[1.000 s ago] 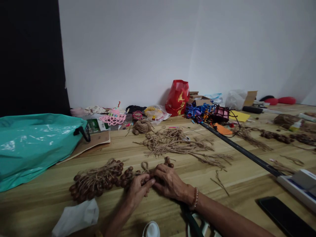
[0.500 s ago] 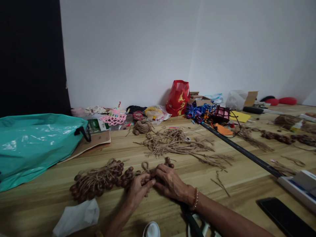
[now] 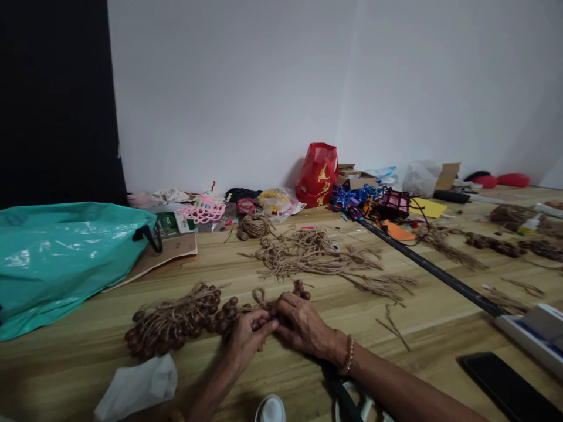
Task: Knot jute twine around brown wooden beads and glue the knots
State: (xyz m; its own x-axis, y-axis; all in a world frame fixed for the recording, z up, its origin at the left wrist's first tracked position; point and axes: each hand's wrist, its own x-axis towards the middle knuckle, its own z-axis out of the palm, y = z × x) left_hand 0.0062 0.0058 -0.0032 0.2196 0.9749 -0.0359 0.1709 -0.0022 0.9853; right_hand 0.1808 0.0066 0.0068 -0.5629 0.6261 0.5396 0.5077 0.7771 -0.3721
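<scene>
Plainly, my left hand and right hand meet at the bead strand, low and central on the pale, grained wooden tabletop. My fingers are bent inward, pinching the strand; the exact part gripped is hidden. Its visible beads are round, brown and smooth. A fibrous twine loop rises just beyond my hands. Beside the strand, leftward: a bead heap topped with coarse cords. Farther off: a twine pile, rough, tangled. Nearer, left: a soft, creased tissue.

Dim light, glare on teal bag
</scene>
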